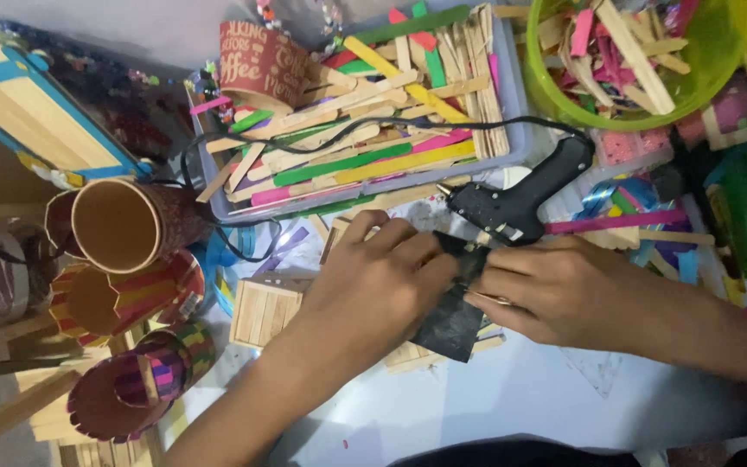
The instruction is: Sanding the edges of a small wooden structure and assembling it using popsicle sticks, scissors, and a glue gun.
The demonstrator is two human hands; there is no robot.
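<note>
My left hand (pixel 373 281) and my right hand (pixel 564 290) meet at the middle of the work surface, both pinching a dark black sheet piece (pixel 451 316) that lies over a small structure of plain wooden craft sticks (pixel 265 311). The sheet hangs down between the two hands. A black glue gun (pixel 516 203) lies just behind my right hand, nozzle pointing left, its black cord running back over the stick tray.
A grey tray (pixel 512 104) of coloured craft sticks with a red paper cup (pixel 261 60) sits at the back. A green bowl (pixel 711 60) of sticks stands back right. Stick-covered cups (pixel 127 220) and a blue-edged stick panel (pixel 36 112) lie at the left.
</note>
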